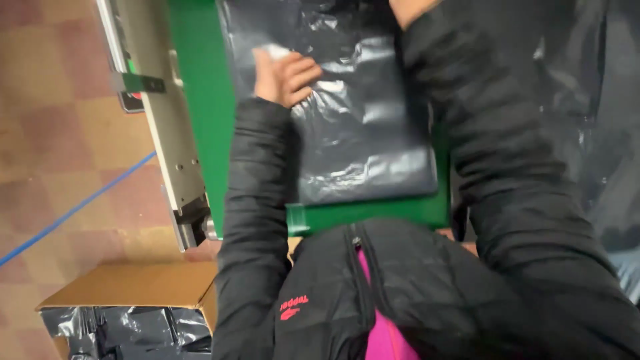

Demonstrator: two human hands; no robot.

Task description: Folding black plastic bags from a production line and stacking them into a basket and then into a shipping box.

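A stack of dark grey plastic bags [360, 127] lies flat on a green machine bed [200, 100]. My left hand [287, 77] rests on the stack's left edge with its fingers curled over the top sheet. Only a bit of my right hand [408, 9] shows at the frame's top edge, near the far right corner of the stack; its fingers are out of view. Both arms are in black padded jacket sleeves.
A cream metal side frame [167, 127] runs along the green bed's left. An open cardboard box [133, 287] with more dark bags [127, 330] stands at the lower left on a tiled floor with a blue tape line [80, 207]. Dark plastic sheeting [600, 133] hangs at the right.
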